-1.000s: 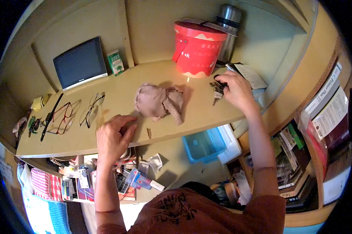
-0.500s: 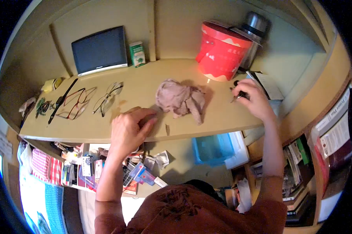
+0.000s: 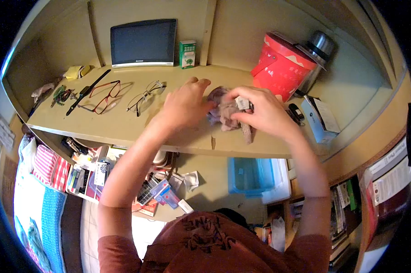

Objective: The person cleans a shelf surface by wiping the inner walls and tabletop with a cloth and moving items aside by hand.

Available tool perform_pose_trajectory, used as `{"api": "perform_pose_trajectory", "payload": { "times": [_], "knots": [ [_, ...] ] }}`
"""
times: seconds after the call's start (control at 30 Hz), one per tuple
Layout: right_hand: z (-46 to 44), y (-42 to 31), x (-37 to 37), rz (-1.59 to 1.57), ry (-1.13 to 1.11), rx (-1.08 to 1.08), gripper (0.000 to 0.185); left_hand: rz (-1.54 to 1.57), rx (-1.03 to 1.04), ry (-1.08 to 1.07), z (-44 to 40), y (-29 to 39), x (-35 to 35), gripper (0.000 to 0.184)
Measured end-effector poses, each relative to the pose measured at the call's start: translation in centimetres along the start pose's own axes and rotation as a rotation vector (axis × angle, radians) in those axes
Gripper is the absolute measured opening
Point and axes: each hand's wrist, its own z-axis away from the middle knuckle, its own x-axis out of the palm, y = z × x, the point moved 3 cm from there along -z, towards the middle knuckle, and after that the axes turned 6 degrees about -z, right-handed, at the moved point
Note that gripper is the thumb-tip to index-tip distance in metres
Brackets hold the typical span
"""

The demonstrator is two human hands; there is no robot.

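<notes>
My right hand reaches over a crumpled pinkish-grey cloth on the desk. Its thumb and fingers curl around a small white-and-dark object, whose kind I cannot make out. At the cloth's left side is my left hand, slightly blurred, fingers apart, with nothing visible in it. Whether it touches the cloth is unclear. Beyond the right hand lie small black items beside a light blue box.
A red bucket and steel flask stand at the back right. Eyeglasses, red-framed glasses and a black watch lie left. A tablet and green-white box stand behind. Below is a blue bin.
My right hand has moved left from the black items to above the cloth, with a small white-and-dark object now showing in it. My left hand has moved up beside the cloth. The view has shifted.
</notes>
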Motion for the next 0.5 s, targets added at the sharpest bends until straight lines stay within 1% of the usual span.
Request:
{"api": "perform_pose_trajectory", "payload": {
  "times": [0.03, 0.1, 0.13, 0.17, 0.2, 0.23, 0.3, 0.33, 0.37, 0.43, 0.47, 0.5],
  "knots": [
    [-0.3, 0.3, 0.0, -0.001, -0.002, -0.002, 0.030, -0.001, -0.003, 0.001, -1.0, -0.4, -0.3, 0.038],
    [-1.0, 1.0, -0.3, 0.105, -0.065, 0.001, 0.027, 0.094, -0.097, -0.559, -2.3, -1.4, 0.7, 0.041],
    [-1.8, 0.8, -1.1, 0.030, -0.038, -0.048, 0.027, 0.096, -0.102, -0.550, -2.4, -1.9, 0.9, 0.041],
    [-1.8, 0.7, -2.4, -0.032, -0.014, 0.087, 0.021, 0.298, -0.086, -0.417, -2.7, -2.4, 1.1, 0.035],
    [-2.1, 1.2, -3.3, -0.120, 0.057, 0.101, 0.020, 0.495, -0.067, -0.281, -2.9, -2.7, 0.9, 0.030],
    [-2.5, 1.8, -4.5, -0.206, 0.132, 0.116, 0.018, 0.492, -0.067, -0.273, -3.4, -2.7, 0.5, 0.030],
    [-3.1, 2.1, -6.0, -0.387, 0.229, -0.031, 0.015, 1.162, -0.205, -0.150, -4.7, -2.3, -0.6, 0.019],
    [-3.2, 2.0, -6.3, -0.432, 0.183, 0.005, 0.015, 1.193, -0.187, -0.153, -4.9, -1.6, -1.5, 0.014],
    [-3.4, 2.0, -6.6, -0.428, 0.185, 0.001, 0.015, 1.193, -0.181, -0.152, -5.1, -1.3, -1.4, 0.014],
    [-3.7, 2.1, -6.3, -0.396, 0.045, 0.008, 0.015, 1.289, -0.204, -0.120, -5.2, -0.7, -0.7, 0.012],
    [-4.0, 2.6, -5.9, -0.443, 0.076, -0.019, 0.015, 1.205, -0.211, -0.061, -5.4, -1.4, 0.4, 0.008],
    [-4.2, 2.8, -5.4, -0.441, 0.077, -0.022, 0.015, 0.977, -0.212, -0.031, -5.3, -2.3, 1.2, 0.010]
  ]
}}
